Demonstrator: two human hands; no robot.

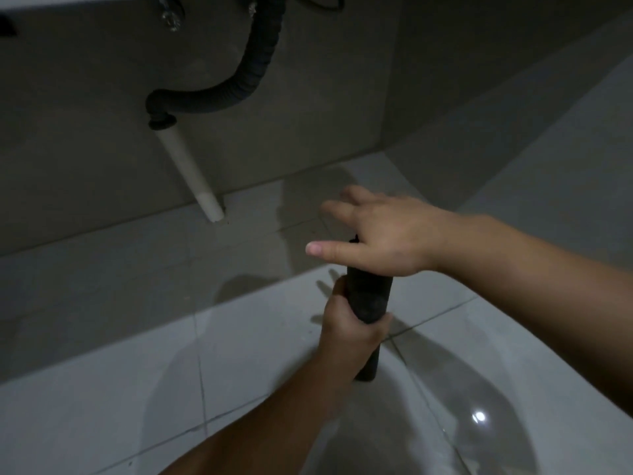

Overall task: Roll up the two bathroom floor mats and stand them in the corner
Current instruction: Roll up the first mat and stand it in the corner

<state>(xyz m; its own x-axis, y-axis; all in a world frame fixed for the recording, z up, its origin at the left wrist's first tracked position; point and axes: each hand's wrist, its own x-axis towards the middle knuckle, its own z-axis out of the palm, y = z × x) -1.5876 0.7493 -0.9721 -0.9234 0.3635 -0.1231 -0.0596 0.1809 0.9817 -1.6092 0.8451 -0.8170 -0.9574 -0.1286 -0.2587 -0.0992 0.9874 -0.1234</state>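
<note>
You hold one rolled mat upright above the floor.

Your left hand wraps tight around the middle of the dark rolled mat. Your right hand rests flat on its top, fingers spread and not closed. Keep the squeeze firm so the roll does not spring open, and press down gently to keep it straight. The corner is just ahead. Watch the white pipe and the black hose on the left, and the shiny white bowl under your arms. No second mat shows.
</note>
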